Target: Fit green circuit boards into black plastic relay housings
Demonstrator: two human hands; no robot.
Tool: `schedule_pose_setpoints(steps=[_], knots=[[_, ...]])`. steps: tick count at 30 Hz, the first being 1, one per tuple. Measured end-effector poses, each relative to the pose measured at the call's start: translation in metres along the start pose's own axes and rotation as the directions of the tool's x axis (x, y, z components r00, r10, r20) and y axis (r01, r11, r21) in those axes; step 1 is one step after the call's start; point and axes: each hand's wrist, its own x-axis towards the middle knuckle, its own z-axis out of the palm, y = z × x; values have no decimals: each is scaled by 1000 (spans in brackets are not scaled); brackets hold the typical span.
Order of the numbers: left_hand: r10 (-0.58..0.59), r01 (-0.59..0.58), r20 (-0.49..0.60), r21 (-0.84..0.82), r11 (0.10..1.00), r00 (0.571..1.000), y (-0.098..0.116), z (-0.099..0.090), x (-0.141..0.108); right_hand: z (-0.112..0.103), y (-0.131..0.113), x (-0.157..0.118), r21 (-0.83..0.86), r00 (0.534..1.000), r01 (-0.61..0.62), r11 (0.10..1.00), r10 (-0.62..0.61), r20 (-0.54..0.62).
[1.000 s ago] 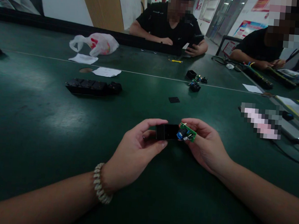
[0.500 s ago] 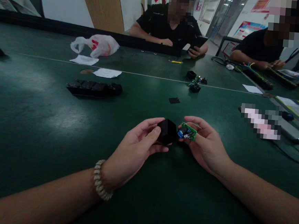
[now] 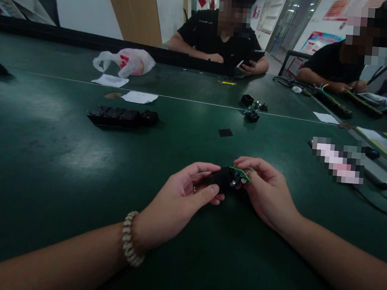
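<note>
Low over the green table, my left hand is closed around a small black box, its thumb along the near side. In my right hand a green circuit board is pinched between thumb and fingers. Components on the board, among them shiny and dark round parts, face the right end of the box. Board and box meet or nearly touch; whether any part sits inside the box cannot be seen. Beyond the hands lies a thin black square plate.
Further back are a black box with loose circuit parts, a row of black modules, paper slips and a plastic bag. A device with a cable lies on the right. Two people sit across the table.
The circuit board has come up against the box's end and turned more edge-on. My left hand has tilted the box, turning its opening away from view.
</note>
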Motion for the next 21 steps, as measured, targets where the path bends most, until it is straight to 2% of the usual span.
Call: schedule_pose_setpoints(steps=[3, 8, 12, 16, 21], knots=[[-6, 6, -13, 7, 1000, 1000, 0, -2, 1, -1, 0, -1, -158, 994, 103, 982, -97, 43], [-25, 22, -69, -45, 999, 997, 1, -2, 1, -1, -6, -6, -394, 957, 280, 875, -225, 181], [-60, 46, -118, -115, 992, 991, 4, 3, 0, -2, -10, -9, -468, 897, 435, 769, -326, 299], [-58, 36, -125, -172, 985, 990, 5, 6, -1, -3, -9, -7, -509, 835, 548, 664, -393, 386], [-48, 26, -106, -203, 979, 993, 6, 5, -1, -5, -8, -8, -471, 789, 612, 636, -442, 427]])
